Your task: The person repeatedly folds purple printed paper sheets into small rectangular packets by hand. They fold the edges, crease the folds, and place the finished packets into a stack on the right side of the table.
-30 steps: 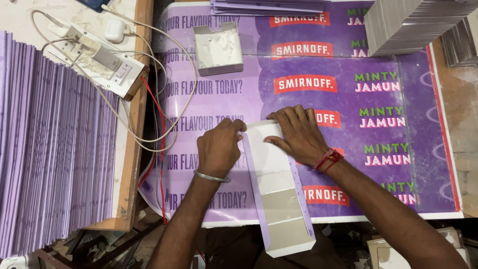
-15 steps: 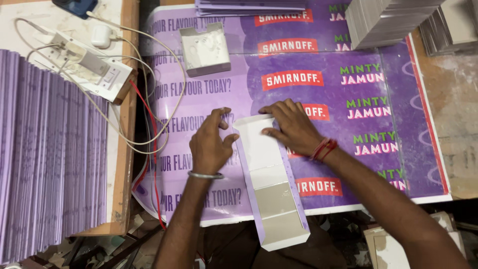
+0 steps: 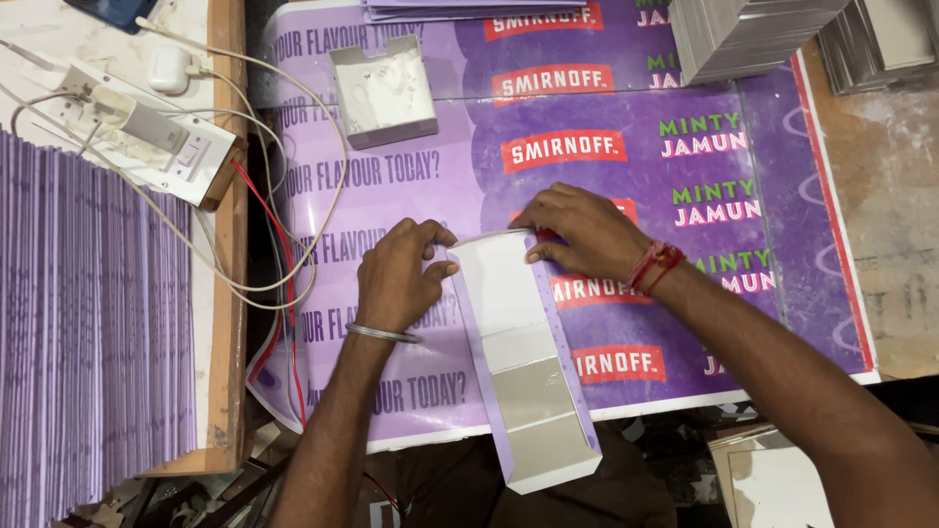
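**Inspector:** Workbench covered by a purple printed sheet (image 3: 411,186), overhead view. Position of the piece?

**Clerk:** Long white card blank (image 3: 514,332) with lilac side flaps, lying white face up on the sheet. Far end held between both hands.

**Inspector:** Grip?

**Clerk:** Left hand (image 3: 391,279) closed narrow, thumb and fingers pinching the left flap at the far corner. Right hand (image 3: 582,235) curled, fingertips pressed onto the right flap at the same end. Thumb hidden, so cannot tell whether pinching or only pressing.

**Inspector:** Change over the last second?

**Clerk:** Right hand shifted off the white face onto the right edge. Left hand opened briefly, then closed on the corner. Judged: pressure moved from the panel to its two side flaps.

**Inspector:** Orientation?

**Clerk:** Long axis running from the grip back toward the body, near end drifting slightly to the right-hand side and overhanging the bench edge. Cross creases visible below the grip.

**Inspector:** Surroundings?

**Clerk:** Small white tray (image 3: 383,86) beyond the grip. Stack of lilac sheets (image 3: 88,313) well apart, left of the grip.
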